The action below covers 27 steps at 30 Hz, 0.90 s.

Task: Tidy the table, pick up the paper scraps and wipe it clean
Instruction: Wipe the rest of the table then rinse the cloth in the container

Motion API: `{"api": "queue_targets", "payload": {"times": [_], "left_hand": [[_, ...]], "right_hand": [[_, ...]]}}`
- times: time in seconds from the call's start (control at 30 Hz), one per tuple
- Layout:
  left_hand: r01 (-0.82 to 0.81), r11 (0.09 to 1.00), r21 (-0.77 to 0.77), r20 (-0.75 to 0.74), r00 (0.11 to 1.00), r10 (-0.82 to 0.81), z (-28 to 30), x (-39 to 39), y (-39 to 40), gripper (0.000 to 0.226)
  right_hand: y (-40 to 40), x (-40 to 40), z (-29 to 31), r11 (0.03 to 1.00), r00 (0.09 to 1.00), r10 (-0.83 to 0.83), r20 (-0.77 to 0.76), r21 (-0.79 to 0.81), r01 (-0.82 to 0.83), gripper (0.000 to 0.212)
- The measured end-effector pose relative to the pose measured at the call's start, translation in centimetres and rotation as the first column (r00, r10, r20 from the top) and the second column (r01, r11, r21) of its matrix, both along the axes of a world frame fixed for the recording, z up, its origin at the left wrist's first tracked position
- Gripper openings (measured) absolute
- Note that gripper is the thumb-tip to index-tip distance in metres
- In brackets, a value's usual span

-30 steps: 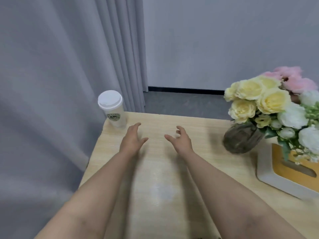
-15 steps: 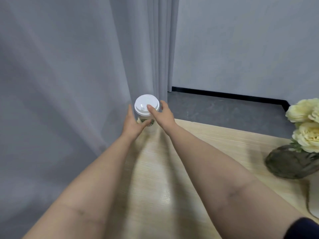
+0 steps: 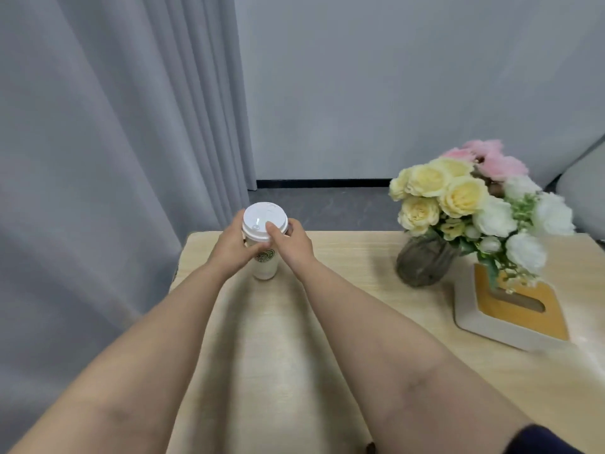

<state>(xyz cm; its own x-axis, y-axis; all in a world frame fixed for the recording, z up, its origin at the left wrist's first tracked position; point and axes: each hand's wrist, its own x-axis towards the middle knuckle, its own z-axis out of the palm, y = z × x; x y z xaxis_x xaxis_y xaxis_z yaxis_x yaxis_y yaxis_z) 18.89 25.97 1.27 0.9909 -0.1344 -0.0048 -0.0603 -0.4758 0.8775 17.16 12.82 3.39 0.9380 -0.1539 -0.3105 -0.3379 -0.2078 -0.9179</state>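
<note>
A pale wooden worktop (image 3: 281, 355) fills the lower half of the view, with a grey curtain (image 3: 108, 158) hanging close along its left side and a plain grey wall behind. Two bare forearms reach forward from the bottom edge to the far left part of the worktop.

There, a white paper cup (image 3: 264, 257) with a white lid and a round green logo stands upright, held from both sides. The left hand (image 3: 230, 249) wraps its fingers around the cup's body. The right hand (image 3: 294, 245) grips the other side, its thumb resting on the rim of the lid. No paper scraps or wiping cloth can be seen anywhere in this view.

This looks like an early tidying step, moving the cup so the surface can be cleared. To do it well, the cup should be kept upright and squeezed lightly, since thin paper walls buckle and the lid could pop off if it holds liquid.

To the right, well apart from the cup, sits a dark round vase (image 3: 422, 262) of yellow, white and pink flowers (image 3: 471, 198). Just beside it is a white and orange tissue box (image 3: 510, 309). Both limit where the cup can go on that side, and the overhanging blooms could catch a passing arm. The curtain also hangs near the cup.
</note>
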Motion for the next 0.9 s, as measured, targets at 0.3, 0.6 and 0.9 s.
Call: {"api": "queue_targets", "payload": {"times": [0.3,0.6,0.9], "left_hand": [[0.201,0.979,-0.030,-0.083,0.976,-0.203,1.9,-7.4,-14.1,0.068],[0.282,0.957,-0.062,-0.155,0.945,-0.289,1.3,-15.4,-26.8,0.069],[0.313,0.947,-0.070,-0.134,0.938,-0.320,-0.4,-19.9,-32.6,0.065]], "right_hand": [[-14.3,-9.4,0.7,0.985,0.988,-0.156,0.013,-0.077,0.157,0.051],[-26.5,-18.2,-0.2,0.962,0.966,-0.256,-0.022,-0.103,0.253,0.053],[-32.1,-23.4,-1.2,0.949,0.951,-0.306,-0.038,-0.095,0.301,0.052]]}}
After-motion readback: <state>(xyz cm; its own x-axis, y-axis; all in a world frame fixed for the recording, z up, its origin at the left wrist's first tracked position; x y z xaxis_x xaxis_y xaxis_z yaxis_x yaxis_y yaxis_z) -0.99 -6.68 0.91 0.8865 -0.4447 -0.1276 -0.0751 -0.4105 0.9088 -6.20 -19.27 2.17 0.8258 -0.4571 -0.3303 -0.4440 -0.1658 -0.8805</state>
